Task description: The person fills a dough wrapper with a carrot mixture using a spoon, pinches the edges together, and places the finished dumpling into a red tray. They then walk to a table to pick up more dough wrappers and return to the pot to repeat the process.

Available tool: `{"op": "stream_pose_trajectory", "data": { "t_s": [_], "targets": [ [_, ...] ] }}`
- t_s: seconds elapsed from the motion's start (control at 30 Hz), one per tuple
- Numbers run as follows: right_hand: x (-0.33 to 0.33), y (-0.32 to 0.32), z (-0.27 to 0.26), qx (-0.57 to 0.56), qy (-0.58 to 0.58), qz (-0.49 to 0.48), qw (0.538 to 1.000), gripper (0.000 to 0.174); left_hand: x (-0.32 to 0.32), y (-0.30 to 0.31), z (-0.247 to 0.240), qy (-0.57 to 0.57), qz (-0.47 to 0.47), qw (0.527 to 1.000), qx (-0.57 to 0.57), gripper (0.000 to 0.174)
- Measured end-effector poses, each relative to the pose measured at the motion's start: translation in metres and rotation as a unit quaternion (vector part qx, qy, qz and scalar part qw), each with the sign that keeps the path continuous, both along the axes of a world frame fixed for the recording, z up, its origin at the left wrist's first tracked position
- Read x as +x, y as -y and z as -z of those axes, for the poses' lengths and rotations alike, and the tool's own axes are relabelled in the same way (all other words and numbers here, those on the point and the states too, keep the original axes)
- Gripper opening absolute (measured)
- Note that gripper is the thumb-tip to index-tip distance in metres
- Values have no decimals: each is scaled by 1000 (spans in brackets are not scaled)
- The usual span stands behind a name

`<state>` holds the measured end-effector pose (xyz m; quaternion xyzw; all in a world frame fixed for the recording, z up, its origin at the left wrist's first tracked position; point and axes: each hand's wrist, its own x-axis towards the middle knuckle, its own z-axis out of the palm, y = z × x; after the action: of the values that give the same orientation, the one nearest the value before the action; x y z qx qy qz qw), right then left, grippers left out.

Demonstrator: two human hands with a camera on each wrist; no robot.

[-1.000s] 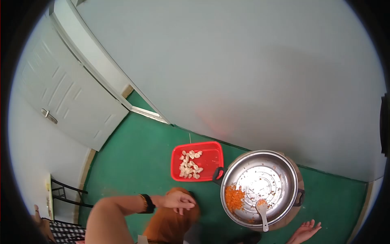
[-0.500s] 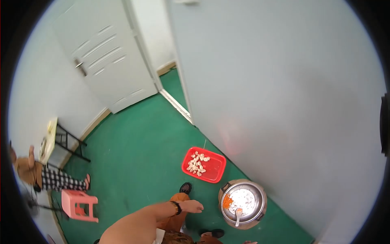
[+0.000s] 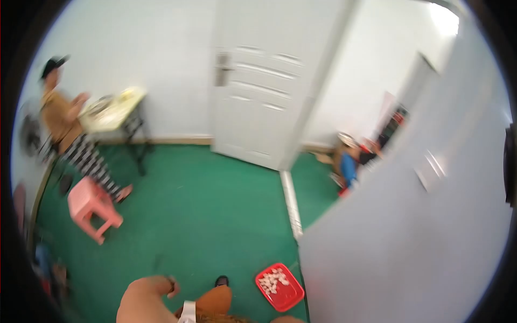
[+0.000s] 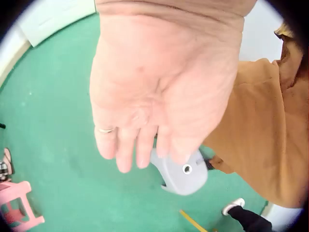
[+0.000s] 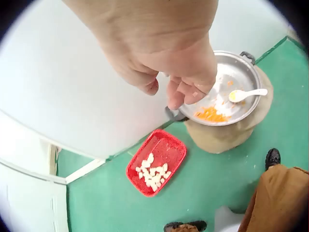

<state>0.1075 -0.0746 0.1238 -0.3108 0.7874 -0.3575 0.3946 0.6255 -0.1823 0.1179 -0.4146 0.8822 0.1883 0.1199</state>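
Observation:
My left hand [image 4: 159,96] hangs with its palm and relaxed fingers in sight, a ring on one finger, and holds nothing. Beyond its fingertips is a grey plastic stool [image 4: 183,176]. In the right wrist view my right hand [image 5: 169,63] is loosely bent in the air, with nothing between thumb and fingers. Below it lies a red tray [image 5: 179,151] with several small white dumplings [image 5: 153,175] at one end. A steel pan [image 5: 246,77] behind the fingers contains chopped orange filling [image 5: 211,115] and a white spoon [image 5: 251,93].
A person [image 3: 64,118] stands at a small table [image 3: 116,118] on the left, near a pink stool [image 3: 89,196]. A white door [image 3: 264,81] stands by a doorway, with another person [image 3: 350,161] low beyond it. A grey wall [image 3: 404,242] rises at right.
The head view has swung left and up, bringing the person, table and doorway into sight. The pan has left that view, and the red tray now sits lower. My left hand has moved left.

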Motion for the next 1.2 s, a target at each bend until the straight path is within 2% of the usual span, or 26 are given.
{"op": "stream_pose_trajectory", "data": {
  "t_s": [0.03, 0.07, 0.1, 0.13, 0.17, 0.2, 0.23, 0.27, 0.33, 0.37, 0.47, 0.53, 0.6, 0.63, 0.67, 0.73, 0.8, 0.83, 0.9, 0.93, 1.0, 1.03, 1.07, 1.1, 1.13, 1.2],
  "targets": [
    [10, 33, 6, 42, 10, -80, 996, 33, 8, 17, 23, 68, -110, 987, 92, 23],
    [15, 63, 12, 82, 11, -158, 984, 33, 9, 47, 32, 202, -181, 907, 323, 34],
    [17, 91, 20, 121, 7, -226, 966, 33, 3, 58, -45, 8, -270, 951, 149, 21],
    [15, 121, 31, 151, 0, -286, 946, 33, -13, 87, -103, -163, -433, 879, 116, 26],
    [8, 151, 44, 161, -2, -336, 928, 33, -16, 98, -76, -330, -495, 804, 4, 27],
    [-3, 180, 73, 155, -10, -376, 913, 33, -32, 110, -104, -398, -652, 634, 117, 28],
    [3, 223, 105, 72, 129, -356, 923, 41, -37, 121, -102, -412, -674, 592, 159, 28],
    [38, 275, 47, 38, -70, -405, 911, 29, -35, 127, -94, -427, -692, 547, 199, 29],
    [117, 341, -27, -13, -17, -340, 940, 29, -23, 133, -85, -386, -547, 719, 188, 29],
    [132, 375, -25, -31, -41, -356, 933, 30, -20, 132, -82, -359, -464, 790, 180, 29],
    [193, 451, -42, -3, -18, -359, 933, 31, 12, 109, -77, -317, -469, 811, 149, 31],
    [220, 478, -44, 38, 7, -347, 937, 32, 36, 78, -60, -316, -600, 727, 110, 30],
    [247, 504, -32, 67, 18, -347, 935, 31, 67, 38, -27, -195, -656, 725, 76, 25],
    [257, 514, -26, 109, 14, -357, 928, 30, 86, 16, -1, -106, -676, 717, 138, 27],
    [264, 522, -24, 151, 7, -365, 919, 29, 98, 5, -22, -83, -753, 623, 196, 27],
    [280, 556, -19, 227, -3, -372, 900, 25, 121, -17, -18, -6, -813, 539, 222, 25],
    [288, 584, -9, 305, -10, -370, 877, 21, 141, -2, -60, 15, -871, 415, 261, 26],
    [288, 610, -7, 305, -102, -484, 814, 20, 138, 6, -50, 9, -869, 419, 264, 27],
    [309, 659, 0, 264, -167, -595, 741, 21, 172, 19, -34, 17, -861, 441, 252, 27],
    [321, 681, 3, 225, -177, -627, 724, 22, 177, 48, -47, 54, -855, 479, 193, 28],
    [351, 729, 4, 100, -191, -683, 698, 24, 195, 117, -50, -22, -855, 484, 186, 30],
    [371, 750, 8, 33, -191, -695, 692, 24, 205, 161, -72, -114, -833, 511, 180, 32],
    [393, 776, 10, 32, -178, -674, 716, 25, 215, 199, -67, -156, -793, 571, 143, 33],
    [422, 799, 11, 29, -160, -654, 739, 26, 222, 237, -80, -208, -796, 557, 114, 33],
    [470, 814, -15, 134, -169, -578, 787, 28, 232, 273, -96, -255, -798, 540, 81, 35],
    [525, 856, -4, 94, -100, -601, 788, 34, 253, 331, -122, -338, -806, 486, 28, 38]
  ]
}}
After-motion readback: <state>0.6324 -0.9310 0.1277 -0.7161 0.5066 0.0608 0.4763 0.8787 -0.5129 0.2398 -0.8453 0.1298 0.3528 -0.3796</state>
